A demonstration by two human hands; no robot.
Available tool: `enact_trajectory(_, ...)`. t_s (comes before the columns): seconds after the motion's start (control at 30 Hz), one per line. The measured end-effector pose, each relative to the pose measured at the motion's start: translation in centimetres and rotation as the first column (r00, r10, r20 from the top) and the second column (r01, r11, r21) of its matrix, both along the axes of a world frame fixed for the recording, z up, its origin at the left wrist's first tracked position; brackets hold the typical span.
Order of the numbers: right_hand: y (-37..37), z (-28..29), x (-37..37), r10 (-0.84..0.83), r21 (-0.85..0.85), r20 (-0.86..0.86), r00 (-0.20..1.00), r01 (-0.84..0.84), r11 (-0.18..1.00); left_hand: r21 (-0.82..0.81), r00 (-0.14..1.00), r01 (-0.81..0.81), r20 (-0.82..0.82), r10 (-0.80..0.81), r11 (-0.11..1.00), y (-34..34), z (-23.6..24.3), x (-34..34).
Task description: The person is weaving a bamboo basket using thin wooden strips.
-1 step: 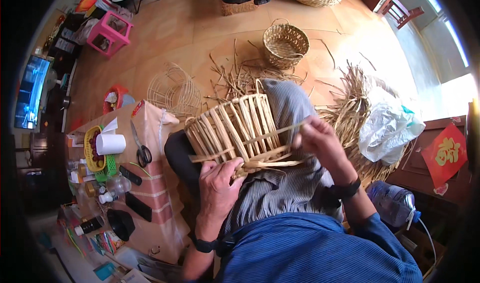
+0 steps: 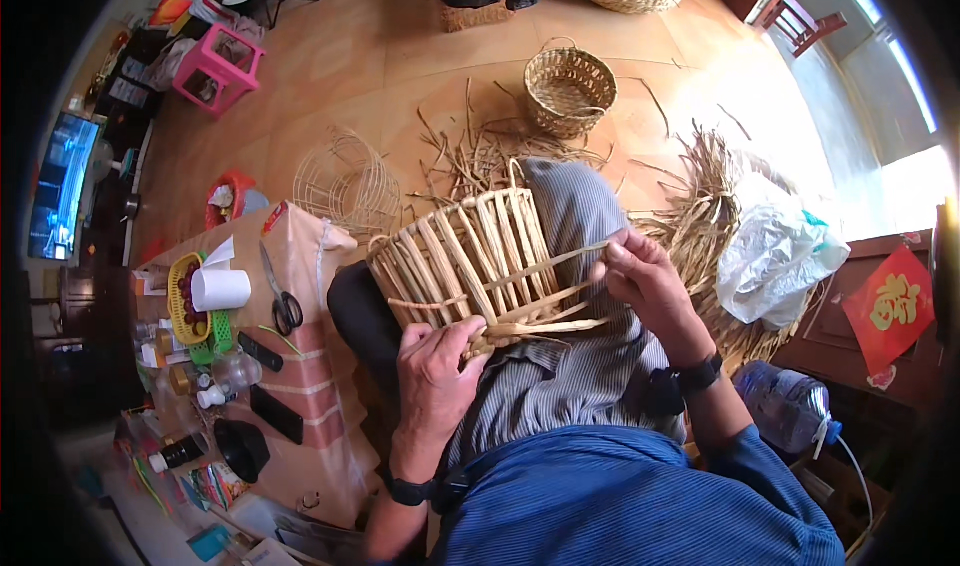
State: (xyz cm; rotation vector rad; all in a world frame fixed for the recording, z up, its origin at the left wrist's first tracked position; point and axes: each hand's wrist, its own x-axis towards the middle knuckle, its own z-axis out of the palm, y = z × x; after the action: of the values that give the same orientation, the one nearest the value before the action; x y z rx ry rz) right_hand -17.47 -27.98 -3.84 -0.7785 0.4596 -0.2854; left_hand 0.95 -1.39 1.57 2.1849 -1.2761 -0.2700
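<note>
A partly woven basket (image 2: 465, 251) of straw-coloured slats lies on its side across my lap. My left hand (image 2: 437, 371) is closed on its lower edge, thumb and fingers pressing a bundle of flat strands. My right hand (image 2: 643, 281), to the right of the basket, pinches a long flat strip (image 2: 562, 259) that runs over the slats. Loose strand ends (image 2: 570, 326) stick out rightward below that strip.
A covered table (image 2: 300, 366) at left holds scissors (image 2: 285, 311), a paper roll, bottles and small items. Ahead are a round basket (image 2: 570, 86), an openwork frame (image 2: 345, 181) and scattered strands. At right lie a straw bundle (image 2: 700, 176), a plastic bag (image 2: 775, 256) and a water jug (image 2: 790, 406).
My right hand has shifted slightly, and the strip in it now slants a little differently across the basket. My left hand looks unmoved.
</note>
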Motion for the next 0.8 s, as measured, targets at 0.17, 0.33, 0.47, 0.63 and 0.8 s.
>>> enact_trajectory(0.17, 2.2, 1.4, -0.9, 0.466, -0.527, -0.285, 0.838, -0.543, 0.654, 0.049, 0.999, -0.036, -0.018, 0.037, 0.998, -0.4, 0.2, -0.1)
enact_trajectory(0.33, -2.6, -2.9, -6.2, 0.130, -0.073, 0.061, 0.990, -0.125, 0.989, 0.026, 0.996, -0.091, -0.014, 0.091, 0.996, -0.3, -0.4, -0.5)
enact_trajectory(0.47, -6.7, -3.6, -9.6, -0.171, 0.071, 0.095, 0.981, 0.164, 0.984, 0.074, 0.995, -0.091, -0.034, 0.093, 0.993, -0.5, 0.2, -0.2)
enact_trajectory(0.63, -14.3, -7.6, -14.9, -0.477, -0.060, -0.062, 0.877, 0.474, 0.879, 0.136, 0.988, -0.123, -0.072, 0.133, 0.983, -0.3, 0.2, 0.0)
enact_trajectory(0.8, -17.6, -17.8, -19.7, -0.588, -0.438, -0.441, 0.678, 0.409, 0.801, 0.207, 0.974, -0.193, -0.080, 0.213, 0.959, -0.5, 0.7, -0.2)
